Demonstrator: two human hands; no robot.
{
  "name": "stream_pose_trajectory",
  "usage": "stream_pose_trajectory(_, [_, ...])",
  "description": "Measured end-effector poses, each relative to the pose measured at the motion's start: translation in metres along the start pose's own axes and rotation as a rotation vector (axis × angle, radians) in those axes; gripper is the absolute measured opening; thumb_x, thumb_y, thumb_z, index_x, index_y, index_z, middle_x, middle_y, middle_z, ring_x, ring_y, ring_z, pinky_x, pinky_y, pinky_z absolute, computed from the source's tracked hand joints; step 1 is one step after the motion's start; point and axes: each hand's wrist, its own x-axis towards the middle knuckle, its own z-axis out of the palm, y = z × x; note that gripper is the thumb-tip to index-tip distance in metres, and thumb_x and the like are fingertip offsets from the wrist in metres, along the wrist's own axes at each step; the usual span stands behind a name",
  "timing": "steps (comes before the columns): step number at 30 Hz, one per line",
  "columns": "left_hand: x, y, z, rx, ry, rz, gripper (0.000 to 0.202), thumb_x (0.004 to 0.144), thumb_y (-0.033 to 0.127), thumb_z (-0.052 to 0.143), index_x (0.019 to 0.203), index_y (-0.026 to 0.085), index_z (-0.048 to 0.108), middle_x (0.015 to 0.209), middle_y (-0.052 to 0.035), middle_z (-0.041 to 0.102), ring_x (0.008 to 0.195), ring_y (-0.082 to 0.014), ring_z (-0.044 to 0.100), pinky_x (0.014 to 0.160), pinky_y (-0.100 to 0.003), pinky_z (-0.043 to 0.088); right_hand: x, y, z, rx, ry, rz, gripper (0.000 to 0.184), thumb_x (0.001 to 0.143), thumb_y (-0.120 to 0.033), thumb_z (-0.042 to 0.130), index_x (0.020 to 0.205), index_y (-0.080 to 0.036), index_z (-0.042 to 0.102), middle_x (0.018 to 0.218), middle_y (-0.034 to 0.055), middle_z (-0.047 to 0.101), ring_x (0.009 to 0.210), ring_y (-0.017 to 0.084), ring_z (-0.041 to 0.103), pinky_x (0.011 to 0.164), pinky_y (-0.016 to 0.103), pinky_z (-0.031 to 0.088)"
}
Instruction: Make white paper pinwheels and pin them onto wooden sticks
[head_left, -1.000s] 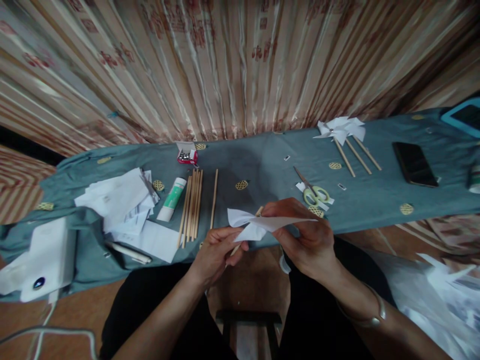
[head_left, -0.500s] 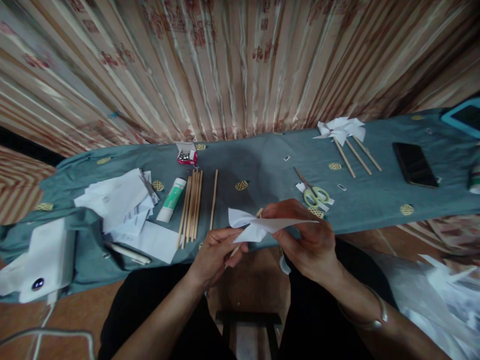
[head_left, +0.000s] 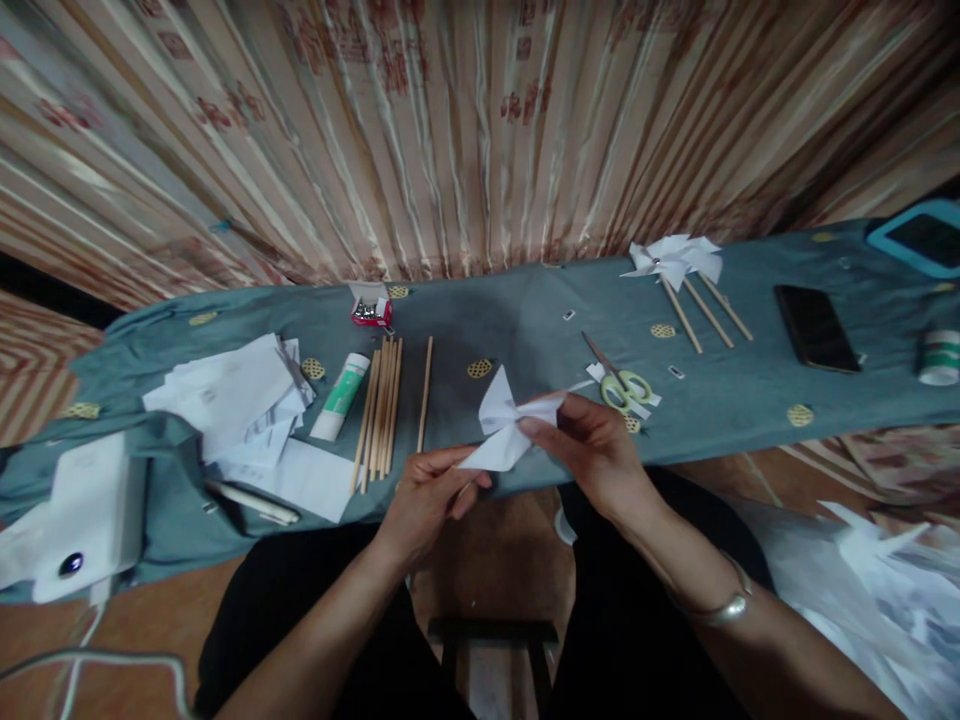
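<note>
Between my hands, above the table's front edge, is a white paper pinwheel (head_left: 501,445) with its blades folded in toward the middle. My left hand (head_left: 433,488) is closed at its lower left blade; whether these fingers also grip a stick beneath cannot be seen. My right hand (head_left: 596,445) is closed on the right side, thumb pressed near the pinwheel's centre and fingers behind the paper. Just beyond the right hand lie green-handled scissors (head_left: 624,388) on paper scraps. A single wooden stick (head_left: 425,395) lies past my left hand, beside a row of several sticks (head_left: 381,410).
Left on the cloth-covered table (head_left: 517,310) are a glue stick (head_left: 341,397), a paper stack (head_left: 232,390), a pen (head_left: 255,503), a white device (head_left: 90,520) and an open red box (head_left: 371,306) of metal pins. Finished pinwheels (head_left: 679,262) and a phone (head_left: 816,328) lie right.
The pinwheel has turned so its folded face shows more toward me. My right hand has shifted slightly left and its thumb now presses near the centre. The view has moved slightly.
</note>
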Motion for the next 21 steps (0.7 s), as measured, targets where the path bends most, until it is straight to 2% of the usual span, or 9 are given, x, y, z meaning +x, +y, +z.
stream_pose_trajectory(5, [0.004, -0.009, -0.001, 0.057, 0.082, 0.067, 0.034, 0.074, 0.044, 0.072, 0.062, 0.012, 0.068, 0.041, 0.0050, 0.043, 0.040, -0.0043, 0.029, 0.047, -0.023, 0.016, 0.013, 0.012, 0.002, 0.171, -0.037, 0.105, 0.020, 0.070, -0.037, 0.077, 0.077, -0.019, 0.072, 0.069, -0.0007, 0.071, 0.059, 0.010, 0.060, 0.056, 0.023, 0.048])
stream_pose_trajectory(9, [0.002, -0.010, 0.006, -0.008, 0.124, 0.066, 0.035, 0.072, 0.045, 0.073, 0.063, 0.012, 0.067, 0.040, 0.0060, 0.041, 0.040, -0.0043, 0.029, 0.047, -0.022, 0.015, 0.019, 0.022, 0.005, 0.177, -0.041, 0.102, 0.027, 0.068, -0.041, 0.078, 0.079, -0.018, 0.072, 0.071, 0.0012, 0.073, 0.061, 0.012, 0.062, 0.059, 0.025, 0.050])
stream_pose_trajectory(14, [-0.011, -0.002, 0.020, -0.122, 0.134, 0.066, 0.035, 0.069, 0.045, 0.074, 0.061, 0.011, 0.065, 0.043, 0.0061, 0.042, 0.040, -0.0029, 0.028, 0.046, -0.022, 0.014, 0.009, 0.016, 0.004, -0.005, 0.016, -0.062, 0.027, 0.072, -0.044, 0.076, 0.080, -0.019, 0.073, 0.075, 0.0029, 0.075, 0.064, 0.015, 0.065, 0.061, 0.028, 0.053])
stream_pose_trajectory(19, [-0.017, 0.000, 0.023, -0.221, 0.130, 0.076, 0.028, 0.066, 0.037, 0.075, 0.068, 0.011, 0.066, 0.057, 0.0022, 0.057, 0.037, -0.0007, 0.029, 0.044, -0.022, 0.012, -0.012, -0.007, -0.001, -0.221, -0.030, -0.296, 0.011, 0.081, -0.030, 0.067, 0.084, -0.020, 0.073, 0.086, 0.0038, 0.076, 0.079, 0.018, 0.070, 0.073, 0.030, 0.055])
stream_pose_trajectory(21, [-0.015, -0.002, 0.022, -0.243, 0.116, 0.064, 0.024, 0.064, 0.033, 0.075, 0.069, 0.011, 0.066, 0.056, 0.0030, 0.057, 0.036, -0.0004, 0.028, 0.043, -0.022, 0.012, -0.018, -0.013, -0.004, -0.271, -0.079, -0.358, 0.009, 0.083, -0.024, 0.064, 0.084, -0.022, 0.073, 0.086, 0.0028, 0.076, 0.082, 0.018, 0.070, 0.077, 0.031, 0.055])
